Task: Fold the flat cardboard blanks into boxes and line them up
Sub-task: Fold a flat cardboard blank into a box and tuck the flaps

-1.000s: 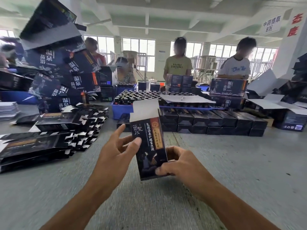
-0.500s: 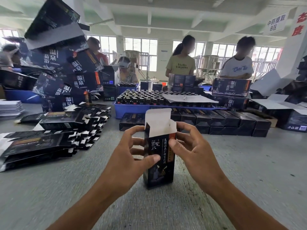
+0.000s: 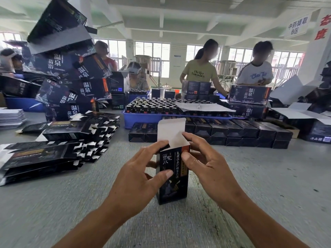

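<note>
One dark printed box, rectangular and upright, stands on the grey textured table near its front edge, its white-lined top flap raised and open. Two hands are on it: the left hand holds its left side, thumb laid across the front panel and index finger curled at the upper corner by a small side flap; the right hand holds the upper right side, thumb on the front edge, index finger reaching over to the base of the white flap, remaining fingers loosely spread behind. To the left lie two overlapping stacks of flat cardboard blanks, glossy black with white notched tabs; individual count not determinable. Beyond the box, a double-tiered row of finished boxes lies lengthwise side by side, roughly ten across. Behind it sits one blue plastic tray packed with dark capped bottles, partly covered by one white sheet. Larger dark cartons are heaped at the left. Four people are visible at the far side.
</note>
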The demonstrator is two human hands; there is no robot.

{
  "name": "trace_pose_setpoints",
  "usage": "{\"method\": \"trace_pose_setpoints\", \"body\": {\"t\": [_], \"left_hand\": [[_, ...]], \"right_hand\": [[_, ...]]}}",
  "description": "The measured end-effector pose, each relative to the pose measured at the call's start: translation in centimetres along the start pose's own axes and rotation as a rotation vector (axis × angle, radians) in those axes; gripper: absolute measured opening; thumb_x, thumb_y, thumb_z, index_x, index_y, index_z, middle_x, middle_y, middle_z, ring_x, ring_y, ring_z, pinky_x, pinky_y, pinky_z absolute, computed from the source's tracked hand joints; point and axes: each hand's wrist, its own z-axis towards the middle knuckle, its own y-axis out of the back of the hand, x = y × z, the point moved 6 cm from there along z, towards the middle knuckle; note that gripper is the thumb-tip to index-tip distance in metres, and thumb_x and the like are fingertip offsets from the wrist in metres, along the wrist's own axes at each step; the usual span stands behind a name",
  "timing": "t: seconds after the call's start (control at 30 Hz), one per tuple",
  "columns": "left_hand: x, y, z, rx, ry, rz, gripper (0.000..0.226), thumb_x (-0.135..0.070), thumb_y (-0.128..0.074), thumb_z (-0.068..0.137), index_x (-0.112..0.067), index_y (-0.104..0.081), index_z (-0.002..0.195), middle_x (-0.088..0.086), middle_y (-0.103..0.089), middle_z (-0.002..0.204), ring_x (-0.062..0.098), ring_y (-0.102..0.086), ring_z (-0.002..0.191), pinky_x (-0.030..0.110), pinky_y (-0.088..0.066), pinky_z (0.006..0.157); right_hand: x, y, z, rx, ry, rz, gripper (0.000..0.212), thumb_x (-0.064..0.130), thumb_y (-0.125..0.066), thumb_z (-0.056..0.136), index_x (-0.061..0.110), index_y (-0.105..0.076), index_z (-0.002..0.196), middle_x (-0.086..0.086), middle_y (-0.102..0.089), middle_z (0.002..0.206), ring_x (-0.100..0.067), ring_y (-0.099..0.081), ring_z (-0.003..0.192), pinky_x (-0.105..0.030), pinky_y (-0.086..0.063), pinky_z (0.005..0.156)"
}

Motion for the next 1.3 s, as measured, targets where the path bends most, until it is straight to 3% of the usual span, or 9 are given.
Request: {"method": "trace_pose_setpoints", "body": {"t": [0.13, 0.27, 0.43, 0.6, 0.7, 0.8, 0.93, 1.1, 1.3], "left_hand": [[0.1, 0.2, -0.1, -0.004, 0.034, -0.152, 0.046, -0.056, -0.063, 0.085, -0.063, -0.047, 0.128, -0.035, -0.058, 0.121, -0.003, -0.064, 0.105, 0.011, -0.053, 0.071], [0.1, 0.5, 0.0, -0.053, 0.060, -0.260, 0.027, -0.049, -0.052, 0.095, -0.058, -0.058, 0.120, -0.025, -0.068, 0.110, 0.002, -0.068, 0.098, 0.009, -0.050, 0.075], [-0.1, 0.6, 0.1, -0.098, 0.064, -0.319, 0.024, -0.043, -0.049, 0.099, -0.044, -0.067, 0.116, -0.015, -0.070, 0.114, 0.006, -0.066, 0.107, 0.012, -0.050, 0.083], [-0.8, 0.9, 0.3, -0.134, 0.038, -0.310, 0.023, -0.034, -0.054, 0.097, -0.034, -0.071, 0.112, -0.020, -0.065, 0.124, 0.002, -0.061, 0.116, 0.010, -0.048, 0.086], [-0.9, 1.0, 0.4, -0.137, 0.047, -0.319, 0.020, -0.035, -0.056, 0.094, -0.039, -0.071, 0.108, -0.016, -0.066, 0.120, 0.006, -0.065, 0.111, 0.013, -0.051, 0.082], [-1.0, 1.2, 0.4, -0.145, 0.053, -0.324, 0.020, -0.037, -0.058, 0.092, -0.040, -0.070, 0.107, -0.014, -0.067, 0.119, 0.009, -0.067, 0.107, 0.013, -0.052, 0.079], [-1.3, 1.3, 0.4, -0.161, 0.032, -0.303, 0.019, -0.033, -0.060, 0.093, -0.037, -0.070, 0.108, -0.017, -0.067, 0.117, 0.005, -0.067, 0.106, 0.011, -0.051, 0.077], [-1.3, 1.3, 0.3, -0.155, 0.039, -0.298, 0.018, -0.032, -0.061, 0.095, -0.036, -0.069, 0.110, -0.015, -0.069, 0.116, 0.004, -0.067, 0.107, 0.011, -0.052, 0.077], [-1.0, 1.4, 0.2, -0.173, 0.087, -0.381, 0.015, -0.040, -0.064, 0.087, -0.037, -0.065, 0.101, -0.013, -0.073, 0.106, 0.007, -0.069, 0.103, 0.014, -0.054, 0.075]], "right_hand": [[0.4, 0.0, -0.1, 0.018, 0.003, -0.041, 0.039, 0.031, -0.062, 0.098, 0.060, -0.058, 0.123, 0.029, -0.061, 0.123, 0.011, -0.056, 0.115, -0.007, -0.051, 0.077], [0.7, 0.1, 0.0, 0.024, -0.007, -0.075, 0.033, 0.034, -0.064, 0.094, 0.056, -0.062, 0.119, 0.024, -0.062, 0.123, 0.006, -0.059, 0.113, -0.021, -0.054, 0.085], [1.1, 0.0, -0.1, 0.021, 0.002, -0.057, 0.026, 0.027, -0.067, 0.094, 0.042, -0.069, 0.115, 0.021, -0.063, 0.121, 0.003, -0.062, 0.111, -0.022, -0.056, 0.085], [1.7, 0.0, -0.1, -0.020, 0.044, 0.059, 0.024, 0.012, -0.066, 0.094, 0.028, -0.073, 0.110, 0.031, -0.060, 0.124, 0.005, -0.061, 0.115, -0.014, -0.054, 0.082], [1.5, 0.0, -0.2, -0.025, 0.044, 0.081, 0.026, 0.011, -0.065, 0.095, 0.032, -0.068, 0.110, 0.033, -0.064, 0.119, 0.007, -0.063, 0.110, -0.009, -0.052, 0.077], [1.2, 0.1, -0.1, -0.037, 0.027, 0.102, 0.033, 0.012, -0.067, 0.094, 0.035, -0.059, 0.116, 0.024, -0.068, 0.120, 0.003, -0.065, 0.110, -0.010, -0.053, 0.079], [1.5, 0.1, -0.1, -0.027, 0.044, 0.091, 0.048, 0.016, -0.068, 0.094, 0.049, -0.055, 0.127, 0.030, -0.064, 0.122, 0.003, -0.063, 0.112, -0.009, -0.052, 0.080], [2.1, 0.2, -0.1, -0.062, 0.082, 0.143, 0.027, 0.034, -0.063, 0.090, 0.029, -0.068, 0.116, 0.013, -0.073, 0.112, -0.003, -0.070, 0.101, -0.010, -0.052, 0.078], [1.8, 0.2, -0.2, -0.072, 0.082, 0.123, 0.021, 0.014, -0.063, 0.097, 0.023, -0.069, 0.115, 0.013, -0.075, 0.106, -0.006, -0.071, 0.100, -0.012, -0.053, 0.078]]}}
